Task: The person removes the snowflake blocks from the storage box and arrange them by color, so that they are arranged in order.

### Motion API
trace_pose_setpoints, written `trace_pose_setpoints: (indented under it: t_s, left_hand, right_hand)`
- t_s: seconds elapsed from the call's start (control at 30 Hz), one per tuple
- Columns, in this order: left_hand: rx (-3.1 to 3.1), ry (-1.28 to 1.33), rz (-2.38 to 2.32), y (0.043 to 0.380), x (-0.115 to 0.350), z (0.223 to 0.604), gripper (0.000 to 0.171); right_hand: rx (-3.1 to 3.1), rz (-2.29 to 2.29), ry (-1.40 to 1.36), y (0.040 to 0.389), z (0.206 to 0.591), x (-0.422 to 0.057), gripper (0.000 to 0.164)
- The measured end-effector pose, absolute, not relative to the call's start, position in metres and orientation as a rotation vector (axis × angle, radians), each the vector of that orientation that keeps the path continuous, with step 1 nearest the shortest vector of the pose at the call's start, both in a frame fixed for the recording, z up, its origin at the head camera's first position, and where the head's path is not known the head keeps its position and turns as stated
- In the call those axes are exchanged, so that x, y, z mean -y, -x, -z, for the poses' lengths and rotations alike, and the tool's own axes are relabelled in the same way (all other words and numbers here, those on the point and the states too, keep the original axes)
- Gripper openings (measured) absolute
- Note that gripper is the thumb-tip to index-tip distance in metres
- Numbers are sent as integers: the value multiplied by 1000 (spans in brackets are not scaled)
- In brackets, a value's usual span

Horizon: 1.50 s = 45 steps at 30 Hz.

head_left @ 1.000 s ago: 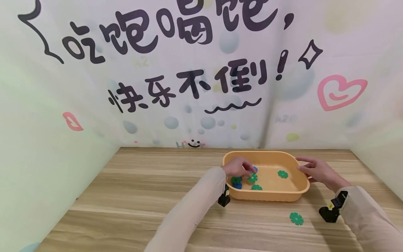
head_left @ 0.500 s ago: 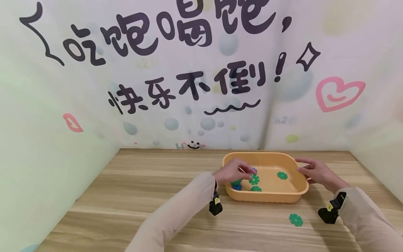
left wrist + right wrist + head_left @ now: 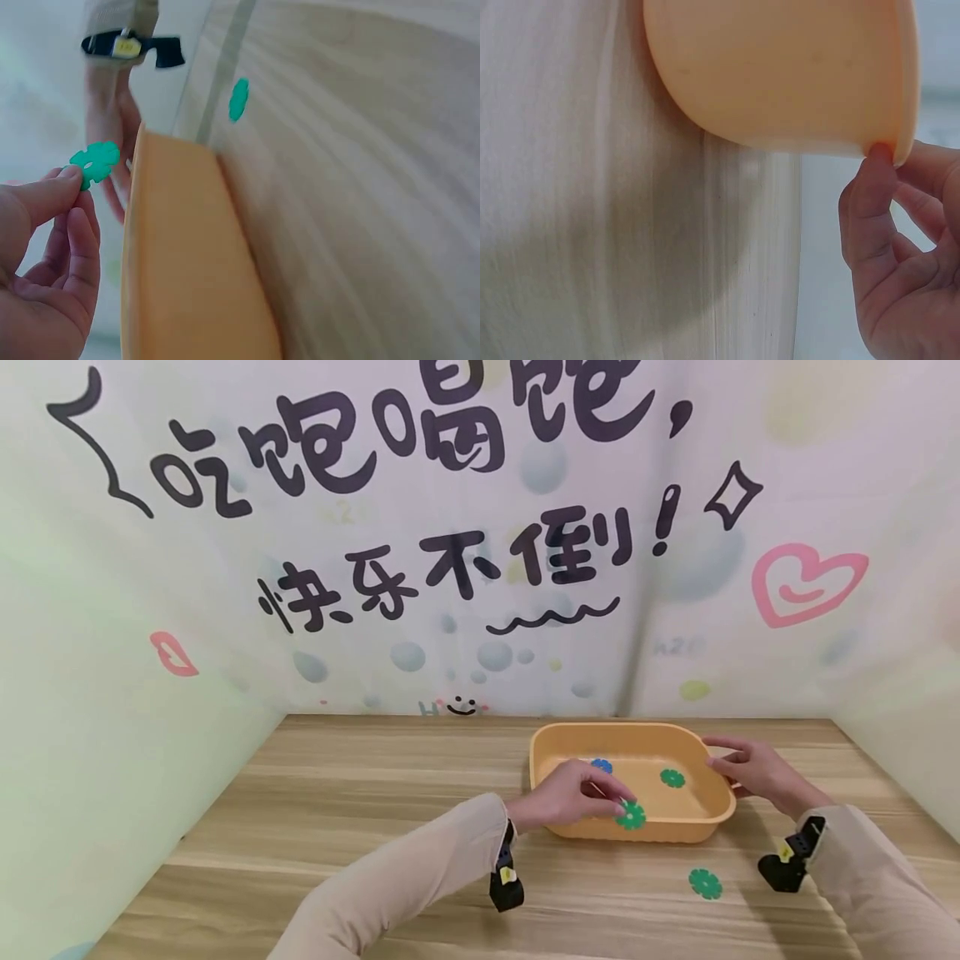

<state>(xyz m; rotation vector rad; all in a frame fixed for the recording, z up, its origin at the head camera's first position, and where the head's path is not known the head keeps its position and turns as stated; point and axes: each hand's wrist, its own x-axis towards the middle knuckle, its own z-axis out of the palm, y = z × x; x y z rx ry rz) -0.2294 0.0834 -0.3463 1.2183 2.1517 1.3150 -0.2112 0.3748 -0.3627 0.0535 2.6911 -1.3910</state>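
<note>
My left hand pinches a green snowflake disc between thumb and fingers. In the head view the disc overlaps the front rim of an orange plastic basin; the left wrist view shows the same notched disc raised beside that rim. At the basin's right end, my right hand grips the rim, with thumb and fingers on either side of it. Inside lie another green disc and a blue disc. My left hand and forearm hide the basin's left front corner.
A loose green disc lies on the wood-grain table in front of the basin. Behind the table hangs a printed white cloth. Black cameras are strapped to both wrists.
My left hand has drawn back from inside the basin toward its front rim and to the right, bringing the green disc with it. The right hand stays at the rim.
</note>
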Motion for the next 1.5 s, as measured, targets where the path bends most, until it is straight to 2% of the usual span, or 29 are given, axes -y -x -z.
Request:
trace_pose_setpoints:
  t_s: [0.17, 0.4, 0.87, 1.17, 1.5]
  left_hand:
    - [-2096, -1225, -1330, 211, -88, 351, 16]
    - [-2034, -1090, -1341, 194, -93, 360, 13]
    - [-2262, -1225, -1067, 182, -124, 396, 9]
    - [-2391, -1265, -946, 178, -139, 397, 6]
    - [-2426, -1279, -928, 181, -135, 400, 6]
  right_hand:
    - [-2698, 1397, -42, 209, 362, -375, 57]
    - [-2694, 1403, -47, 208, 362, -375, 57]
    - [-2696, 1389, -34, 208, 361, -374, 57]
    - [-2701, 1387, -35, 210, 361, -375, 57]
    - [-2690, 1408, -29, 211, 362, -376, 59]
